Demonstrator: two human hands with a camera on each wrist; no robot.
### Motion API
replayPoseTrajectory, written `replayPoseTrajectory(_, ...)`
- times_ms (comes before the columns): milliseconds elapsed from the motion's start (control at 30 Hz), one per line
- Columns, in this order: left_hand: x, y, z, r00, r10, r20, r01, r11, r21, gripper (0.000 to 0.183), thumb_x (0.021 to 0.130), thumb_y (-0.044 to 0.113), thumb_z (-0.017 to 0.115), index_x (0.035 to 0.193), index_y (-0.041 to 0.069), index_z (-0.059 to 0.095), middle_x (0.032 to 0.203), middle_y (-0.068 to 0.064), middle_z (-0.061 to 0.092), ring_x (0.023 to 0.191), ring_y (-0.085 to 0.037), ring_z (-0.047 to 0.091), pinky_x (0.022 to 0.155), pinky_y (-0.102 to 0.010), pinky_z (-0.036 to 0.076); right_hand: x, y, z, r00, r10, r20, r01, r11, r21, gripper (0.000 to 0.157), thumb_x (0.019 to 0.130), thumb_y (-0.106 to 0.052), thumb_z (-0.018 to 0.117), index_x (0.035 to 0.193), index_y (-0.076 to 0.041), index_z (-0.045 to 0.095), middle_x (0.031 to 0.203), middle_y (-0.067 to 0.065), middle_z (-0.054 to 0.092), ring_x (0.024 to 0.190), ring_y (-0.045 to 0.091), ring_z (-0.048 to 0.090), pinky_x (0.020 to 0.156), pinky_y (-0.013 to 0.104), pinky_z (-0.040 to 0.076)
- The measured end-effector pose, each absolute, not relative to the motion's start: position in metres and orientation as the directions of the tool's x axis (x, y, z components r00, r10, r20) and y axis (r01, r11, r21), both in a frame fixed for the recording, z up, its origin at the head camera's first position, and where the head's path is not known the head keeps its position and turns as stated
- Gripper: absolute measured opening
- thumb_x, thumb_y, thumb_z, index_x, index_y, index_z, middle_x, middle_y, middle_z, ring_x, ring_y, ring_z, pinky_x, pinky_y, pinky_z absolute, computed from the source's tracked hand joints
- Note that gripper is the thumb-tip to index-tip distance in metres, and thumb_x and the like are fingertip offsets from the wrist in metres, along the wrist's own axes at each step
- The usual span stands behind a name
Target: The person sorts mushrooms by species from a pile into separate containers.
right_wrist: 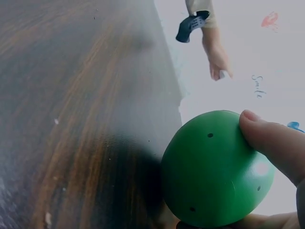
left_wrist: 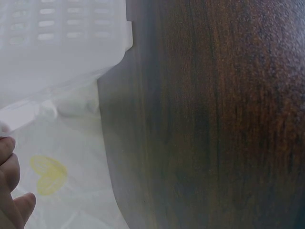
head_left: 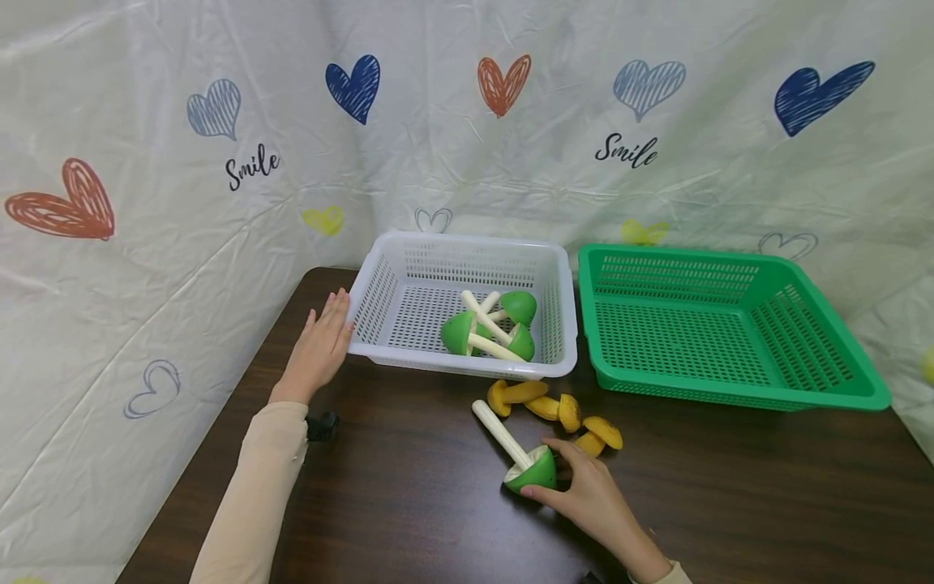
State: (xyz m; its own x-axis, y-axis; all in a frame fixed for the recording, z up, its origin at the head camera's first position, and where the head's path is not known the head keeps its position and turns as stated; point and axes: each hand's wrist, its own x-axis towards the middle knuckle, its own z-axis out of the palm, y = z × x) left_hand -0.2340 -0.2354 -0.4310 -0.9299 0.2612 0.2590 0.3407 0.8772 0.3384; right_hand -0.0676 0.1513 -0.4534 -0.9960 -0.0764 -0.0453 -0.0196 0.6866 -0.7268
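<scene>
My right hand [head_left: 589, 496] pinches the green cap of a toy mushroom [head_left: 537, 470] between thumb and fingers, low over the table. The mushroom's white stem points up and left in the head view. From the right wrist, the round cap [right_wrist: 217, 169] with small dark dots fills much of the picture. My left hand [head_left: 315, 345] touches the left rim of a white basket [head_left: 467, 365], fingers straight along it. Several green-capped mushrooms [head_left: 458, 332] lie inside that basket, toward its right side. Only part of the left hand [left_wrist: 10, 183] shows in its own wrist view.
Several yellow-brown toy mushrooms [head_left: 568, 411] lie on the dark wooden table [head_left: 409, 495], just in front of the white basket and beside my right hand. A green basket [head_left: 730, 393] stands to the right. Behind hangs a white cloth [head_left: 467, 162] with printed hearts.
</scene>
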Motion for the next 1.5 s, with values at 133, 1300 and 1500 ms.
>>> replayPoseTrajectory(133,-0.234,-0.236,-0.431,-0.929,0.261,0.263,0.343,0.874,0.343,0.055,0.103,0.023,0.034,0.148,-0.003,0.019,0.154,-0.017,0.02,0.143,-0.027,0.013,0.111,-0.055,0.01,-0.067,0.151,-0.451,-0.996,-0.086,-0.009,-0.052,0.68,-0.732,0.072,0.061,-0.037,0.087,0.12,-0.004,0.061,0.113,0.01,0.064,0.08,0.013,0.064,0.067,0.028,0.053)
replayPoseTrajectory(1300,-0.234,-0.236,-0.43,-0.929,0.262,0.264,0.342,0.878,0.335,0.055,0.103,0.025,0.035,0.148,-0.002,0.02,0.154,-0.014,0.019,0.143,-0.026,0.013,0.111,-0.055,0.01,-0.068,0.172,-0.423,-0.903,-0.277,0.327,-0.425,0.477,-0.77,0.069,0.064,-0.02,0.088,0.125,-0.014,0.058,0.107,-0.002,0.064,0.088,0.006,0.06,0.067,0.032,0.055)
replayPoseTrajectory(1500,-0.234,-0.237,-0.429,-0.927,0.27,0.262,0.346,0.884,0.315,0.055,0.103,0.026,0.034,0.148,-0.002,0.021,0.154,-0.015,0.02,0.143,-0.026,0.014,0.112,-0.054,0.01,-0.072,0.173,-0.414,-0.879,-0.285,0.383,-0.477,0.483,-0.735,0.07,0.062,-0.017,0.089,0.125,-0.011,0.059,0.108,-0.001,0.064,0.092,0.007,0.06,0.068,0.029,0.055)
